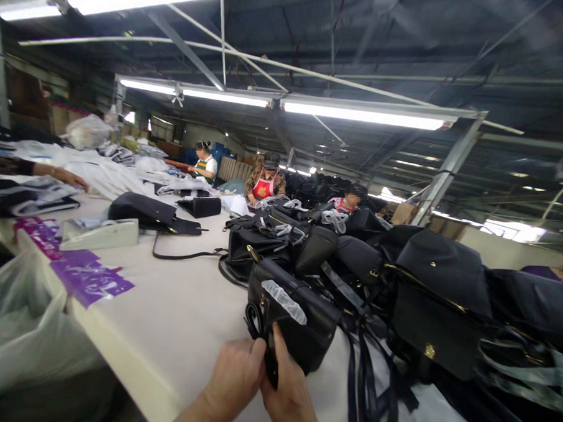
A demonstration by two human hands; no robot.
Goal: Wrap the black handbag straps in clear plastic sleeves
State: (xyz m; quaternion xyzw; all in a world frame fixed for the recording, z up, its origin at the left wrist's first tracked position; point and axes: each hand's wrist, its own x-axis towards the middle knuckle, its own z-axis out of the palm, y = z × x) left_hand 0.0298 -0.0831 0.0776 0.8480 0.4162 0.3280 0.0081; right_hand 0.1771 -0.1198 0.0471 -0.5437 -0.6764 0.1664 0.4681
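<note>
A black handbag (pixel 304 336) with a flap stands tilted on the near part of the table, in front of my hands. Clear plastic (pixel 284 301) wraps its handle. At its near left end hangs a coiled black strap (pixel 254 320). My left hand (pixel 236 367) is closed, its fingers pinching the dark strap beside the bag. My right hand (pixel 289 382) lies against the bag's near end, its index finger stretched up along it, the other fingers curled round the strap's lower part. Just what lies between the two hands is partly hidden.
Many black bags and backpacks (pixel 439 299) crowd the table's right side, with loose straps (pixel 367 376) hanging forward. Two more black bags (pixel 141 211) lie farther left, near purple tape (pixel 89 277) on the table edge. A co-worker's hand (pixel 68 178) is at far left; other people sit beyond.
</note>
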